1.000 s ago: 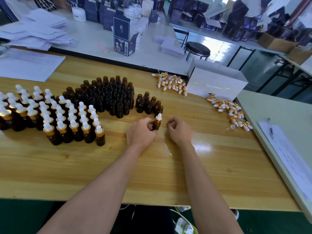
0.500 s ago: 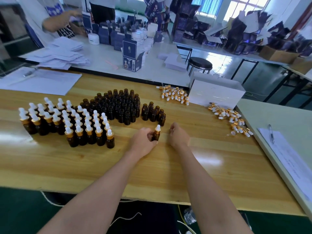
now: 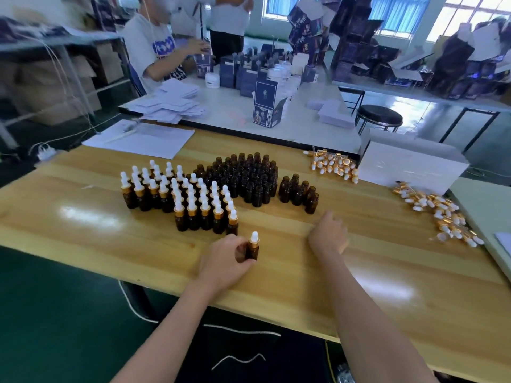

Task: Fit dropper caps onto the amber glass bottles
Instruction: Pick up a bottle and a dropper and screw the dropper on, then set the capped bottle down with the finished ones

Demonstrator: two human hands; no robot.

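My left hand grips a capped amber bottle, upright on the wooden table, just in front of the block of capped bottles with white dropper tops. Behind that block stand several uncapped amber bottles, and a smaller group of uncapped bottles stands to their right. My right hand rests on the table near that small group, fingers loosely curled and holding nothing. Loose dropper caps lie in one pile at the back and another at the right.
A white box stands at the table's back right. White sheets lie at the back left. A white table behind carries dark blue cartons and paper stacks; a seated person works there. A black stool stands beyond.
The camera tilted up and the view shifted. My left hand has carried the capped bottle leftward toward the capped block. My right hand has let go and moved apart to the right.
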